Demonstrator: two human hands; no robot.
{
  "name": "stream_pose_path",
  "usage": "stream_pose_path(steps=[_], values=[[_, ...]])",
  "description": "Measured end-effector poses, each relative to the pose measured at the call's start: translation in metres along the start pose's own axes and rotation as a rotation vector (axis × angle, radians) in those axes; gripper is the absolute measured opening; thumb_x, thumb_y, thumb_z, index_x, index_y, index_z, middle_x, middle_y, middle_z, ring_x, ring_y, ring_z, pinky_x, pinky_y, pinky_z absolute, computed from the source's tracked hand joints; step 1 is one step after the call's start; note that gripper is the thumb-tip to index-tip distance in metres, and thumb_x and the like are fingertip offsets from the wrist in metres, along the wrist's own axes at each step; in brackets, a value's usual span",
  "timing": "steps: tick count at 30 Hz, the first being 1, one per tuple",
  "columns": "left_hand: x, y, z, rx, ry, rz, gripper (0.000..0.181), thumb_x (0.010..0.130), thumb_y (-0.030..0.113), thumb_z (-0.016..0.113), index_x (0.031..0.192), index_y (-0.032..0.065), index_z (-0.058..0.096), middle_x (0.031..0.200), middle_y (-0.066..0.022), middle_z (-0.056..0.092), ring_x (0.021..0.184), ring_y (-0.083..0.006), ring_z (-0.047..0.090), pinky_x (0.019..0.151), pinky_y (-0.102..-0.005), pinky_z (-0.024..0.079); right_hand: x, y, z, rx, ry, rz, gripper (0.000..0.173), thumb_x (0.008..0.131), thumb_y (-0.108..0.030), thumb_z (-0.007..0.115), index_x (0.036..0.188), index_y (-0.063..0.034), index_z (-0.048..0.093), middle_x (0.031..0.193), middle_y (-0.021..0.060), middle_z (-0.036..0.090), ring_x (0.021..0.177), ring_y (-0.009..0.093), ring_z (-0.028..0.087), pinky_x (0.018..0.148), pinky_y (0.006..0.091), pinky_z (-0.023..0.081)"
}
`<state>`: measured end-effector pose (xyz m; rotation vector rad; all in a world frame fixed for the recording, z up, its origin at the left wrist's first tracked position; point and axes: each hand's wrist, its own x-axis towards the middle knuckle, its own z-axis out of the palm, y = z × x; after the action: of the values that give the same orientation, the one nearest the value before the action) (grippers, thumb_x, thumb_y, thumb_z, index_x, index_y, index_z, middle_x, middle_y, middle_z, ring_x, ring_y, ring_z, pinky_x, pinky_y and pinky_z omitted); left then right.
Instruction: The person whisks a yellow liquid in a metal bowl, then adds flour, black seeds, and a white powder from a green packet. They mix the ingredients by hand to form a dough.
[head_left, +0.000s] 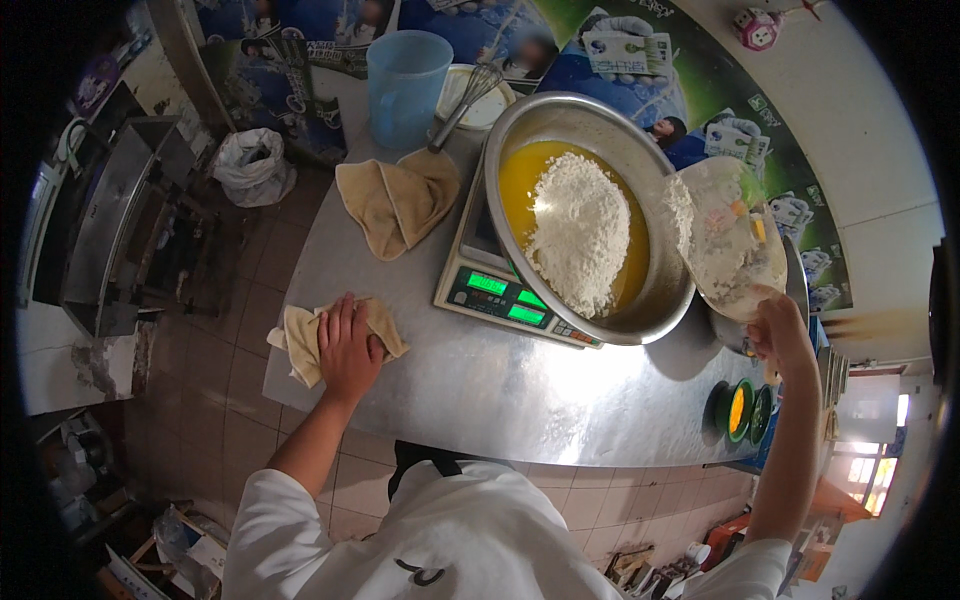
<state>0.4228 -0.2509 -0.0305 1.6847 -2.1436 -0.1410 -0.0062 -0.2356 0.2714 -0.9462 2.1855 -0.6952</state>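
Observation:
My left hand lies with its fingers spread on a tan cloth at the left edge of the metal table. At the right, my right hand grips the rim of a clear, flour-dusted plastic container, tilted over the right rim of a large steel bowl. Inside that bowl, a heap of white flour sits on yellow liquid. The bowl rests on a digital scale with lit green displays. Another tan cloth is folded left of the scale.
A blue plastic jug stands at the back, beside a wire whisk lying across a white lid. Green bowls, one with orange contents, stand near the right front edge. A white bag is on the tiled floor at the left.

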Motion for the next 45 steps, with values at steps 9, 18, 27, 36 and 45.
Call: stream_pose_path(steps=[9,18,27,36,45], values=[[0.002,-0.002,0.004,0.030,0.022,0.006,0.046,0.071,0.016,0.046,0.113,0.0009,0.039,0.123,-0.0159,0.035,0.115,-0.0296,0.032,0.098,-0.0428,0.017,-0.005,0.000,0.001,0.124,-0.010,0.053,0.033,0.077,-0.021,0.041,0.108,-0.0075,0.044,0.049,0.0002,0.039,0.036,0.007,0.033,0.034,0.0219,0.029],[-0.001,0.004,0.006,0.037,-0.044,-0.008,0.048,0.069,0.016,0.049,0.113,0.0008,0.039,0.124,-0.0155,0.034,0.115,-0.0293,0.031,0.099,-0.0436,0.017,-0.035,0.071,0.030,0.592,0.051,0.023,0.024,0.080,-0.019,0.041,0.097,-0.0029,0.048,0.046,-0.0001,0.039,0.032,0.007,0.031,0.033,0.0218,0.027],[-0.005,-0.003,-0.014,-0.030,-0.089,0.083,0.048,0.070,0.012,0.051,0.115,0.0008,0.036,0.126,-0.0171,0.028,0.117,-0.0323,0.026,0.098,-0.0457,0.015,-0.150,0.167,0.053,0.925,0.320,0.098,0.022,0.082,-0.018,0.040,0.097,-0.0038,0.047,0.044,-0.0018,0.036,0.032,0.006,0.030,0.031,0.0209,0.026],[-0.053,0.118,-0.014,-0.505,-0.476,0.665,0.034,0.071,0.004,0.048,0.105,0.0003,0.046,0.119,-0.0148,0.038,0.106,-0.0323,0.039,0.089,-0.0387,0.032,-0.359,0.273,0.065,1.186,0.849,0.220,0.011,0.080,-0.019,0.045,0.080,-0.0081,0.044,0.044,-0.0020,0.038,0.031,0.005,0.032,0.030,0.0195,0.025],[-0.196,0.207,0.017,-0.459,-0.949,1.217,0.024,0.072,0.003,0.048,0.096,0.0003,0.049,0.108,-0.0154,0.046,0.099,-0.0310,0.045,0.085,-0.0360,0.037,-0.643,0.361,0.162,1.409,1.362,0.229,0.016,0.078,-0.014,0.043,0.092,-0.0049,0.041,0.059,0.0024,0.045,0.041,0.006,0.039,0.032,0.0196,0.029]])
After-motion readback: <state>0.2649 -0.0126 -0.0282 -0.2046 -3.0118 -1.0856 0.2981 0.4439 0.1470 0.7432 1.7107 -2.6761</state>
